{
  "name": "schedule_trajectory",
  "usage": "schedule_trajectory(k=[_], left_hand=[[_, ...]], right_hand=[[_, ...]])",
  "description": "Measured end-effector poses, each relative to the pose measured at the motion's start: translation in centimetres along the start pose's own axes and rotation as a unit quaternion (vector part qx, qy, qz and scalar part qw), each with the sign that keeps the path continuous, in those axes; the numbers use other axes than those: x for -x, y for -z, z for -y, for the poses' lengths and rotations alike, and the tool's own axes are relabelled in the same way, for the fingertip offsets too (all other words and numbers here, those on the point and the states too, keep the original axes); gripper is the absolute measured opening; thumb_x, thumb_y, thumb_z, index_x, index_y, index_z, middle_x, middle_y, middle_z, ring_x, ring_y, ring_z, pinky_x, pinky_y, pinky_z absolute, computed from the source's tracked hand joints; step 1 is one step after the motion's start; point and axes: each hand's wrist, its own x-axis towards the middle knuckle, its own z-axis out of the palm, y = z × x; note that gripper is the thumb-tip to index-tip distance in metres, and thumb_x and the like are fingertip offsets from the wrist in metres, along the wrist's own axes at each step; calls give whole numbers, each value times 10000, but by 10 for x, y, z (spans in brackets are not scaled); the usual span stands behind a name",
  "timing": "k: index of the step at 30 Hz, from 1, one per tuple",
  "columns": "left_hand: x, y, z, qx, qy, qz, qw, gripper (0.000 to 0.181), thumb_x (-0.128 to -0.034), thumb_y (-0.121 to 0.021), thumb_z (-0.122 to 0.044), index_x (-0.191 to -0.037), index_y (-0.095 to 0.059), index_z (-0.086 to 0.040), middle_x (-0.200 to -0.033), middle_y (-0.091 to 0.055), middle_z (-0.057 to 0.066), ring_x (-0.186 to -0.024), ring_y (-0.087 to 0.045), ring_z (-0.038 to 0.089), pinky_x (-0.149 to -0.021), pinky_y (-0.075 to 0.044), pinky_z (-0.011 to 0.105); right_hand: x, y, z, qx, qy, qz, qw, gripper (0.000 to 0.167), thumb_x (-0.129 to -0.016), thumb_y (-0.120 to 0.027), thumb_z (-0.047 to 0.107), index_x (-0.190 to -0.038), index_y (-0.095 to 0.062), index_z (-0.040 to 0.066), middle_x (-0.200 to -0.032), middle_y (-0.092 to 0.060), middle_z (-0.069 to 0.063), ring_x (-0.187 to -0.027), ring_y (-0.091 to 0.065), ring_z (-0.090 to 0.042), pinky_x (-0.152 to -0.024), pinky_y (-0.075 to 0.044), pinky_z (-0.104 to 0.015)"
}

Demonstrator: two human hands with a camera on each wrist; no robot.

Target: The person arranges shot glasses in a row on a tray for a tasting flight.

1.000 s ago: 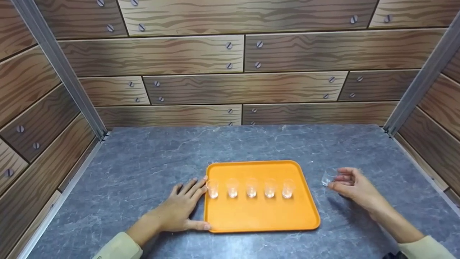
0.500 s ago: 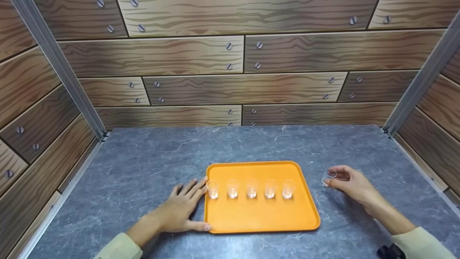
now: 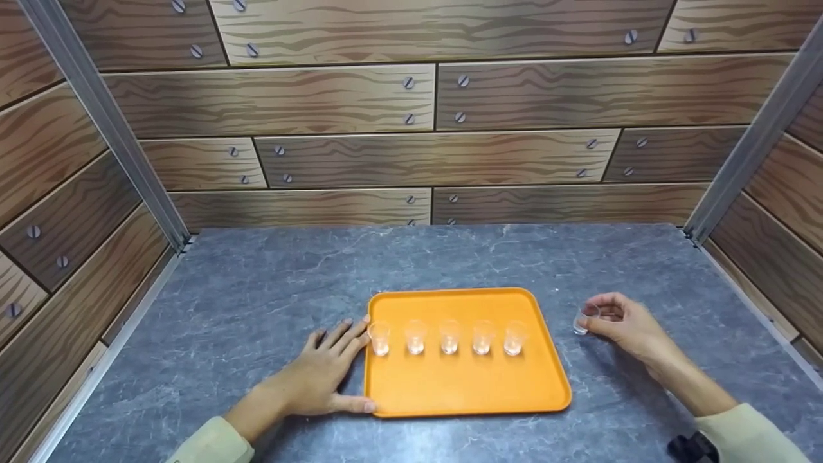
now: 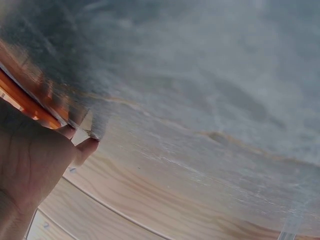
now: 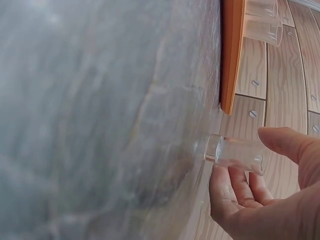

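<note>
An orange tray [image 3: 469,392] lies on the grey marbled table. Several small clear shot glasses [image 3: 449,341] stand upright on it in a row from left to right. My left hand [image 3: 325,379] is spread along the tray's left side, with fingertips and thumb touching its rim. To the right of the tray, my right hand [image 3: 633,328] holds another clear shot glass [image 3: 584,321] between thumb and fingers. In the right wrist view this shot glass [image 5: 237,154] is upright with its base at the tabletop; whether the thumb presses on it is hard to tell.
Wood-patterned panels [image 3: 437,154] wall in the table [image 3: 289,270] at the back and both sides. Metal corner posts [image 3: 119,128] rise at the far left and far right. A tiny clear speck [image 3: 557,290] lies behind the right-hand glass.
My right hand has moved slightly left and turned the shot glass from a tilt to nearly upright, lowering it a little. My left hand, the tray and its glasses stay put.
</note>
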Motion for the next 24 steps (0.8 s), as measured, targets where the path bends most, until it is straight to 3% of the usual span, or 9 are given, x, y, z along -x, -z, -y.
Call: schedule_trajectory(k=[12,24], left_hand=[[0,1,-1,60,34,66,10000,1120,-950,-578,-849,-1731,-281,-103,-1827,-110,94,-1631,-175,451,-1181,-210,800],[-1,1,0,50,27,38,10000,1122,-949,-572,-853,-1732,-283,-103,-1826,-119,94,-1629,-183,451,-1182,-211,798]], right_hand=[[2,-5,0,-274,-136,59,9995,493,-1000,-830,164,-1352,-608,-101,-1122,-741,-36,-955,-677,-90,-836,-560,-234],[7,-12,8,-881,277,-177,9956,438,-981,-837,106,-1317,-638,-91,-1134,-734,-42,-978,-702,-99,-845,-589,-244]])
